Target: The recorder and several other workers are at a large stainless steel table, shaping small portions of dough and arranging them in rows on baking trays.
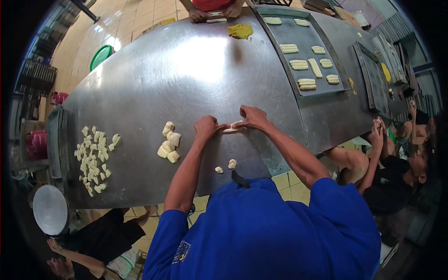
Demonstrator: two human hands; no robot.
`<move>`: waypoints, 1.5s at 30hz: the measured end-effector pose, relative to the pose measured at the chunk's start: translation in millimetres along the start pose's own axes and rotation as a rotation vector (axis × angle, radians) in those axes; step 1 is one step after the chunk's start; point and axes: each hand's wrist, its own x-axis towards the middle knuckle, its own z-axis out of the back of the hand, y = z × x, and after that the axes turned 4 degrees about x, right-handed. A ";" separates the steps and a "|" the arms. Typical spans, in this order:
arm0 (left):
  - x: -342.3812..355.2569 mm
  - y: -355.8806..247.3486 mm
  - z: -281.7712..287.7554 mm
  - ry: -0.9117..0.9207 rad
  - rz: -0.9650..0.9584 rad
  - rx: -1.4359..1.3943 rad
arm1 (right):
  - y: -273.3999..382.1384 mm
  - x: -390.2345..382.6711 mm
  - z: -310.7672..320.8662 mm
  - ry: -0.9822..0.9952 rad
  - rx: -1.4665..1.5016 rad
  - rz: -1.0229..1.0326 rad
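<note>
My left hand [210, 126] and my right hand [248, 119] hold a pale dough strip [232, 129] at the steel table [130, 107], one at each end, with fingers curled and thumbs pressed onto it. To their left lies a group of larger dough pieces [170, 140]. Two small dough lumps [232, 164] rest below the strip, nearer my body. Several small cut dough pieces [95, 158] are scattered at the table's left side.
A tray of shaped dough [336, 84] and another tray [368, 74] sit right. A co-worker's hands [214, 14] work at the far edge beside yellow material [240, 31]. People sit at right [392, 182] and lower left [88, 242]. A round metal lid [50, 209] is left.
</note>
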 end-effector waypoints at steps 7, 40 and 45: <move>-5.2 5.9 -7.3 -0.032 -0.037 0.024 | -14.7 -6.3 8.8 0.006 0.009 0.017; -4.7 -4.0 -11.0 -0.198 0.044 0.090 | -13.8 10.4 -2.1 -0.138 -0.037 0.198; -3.8 6.3 -9.8 -0.207 0.009 -0.004 | -15.3 9.7 -6.4 -0.187 -0.045 0.256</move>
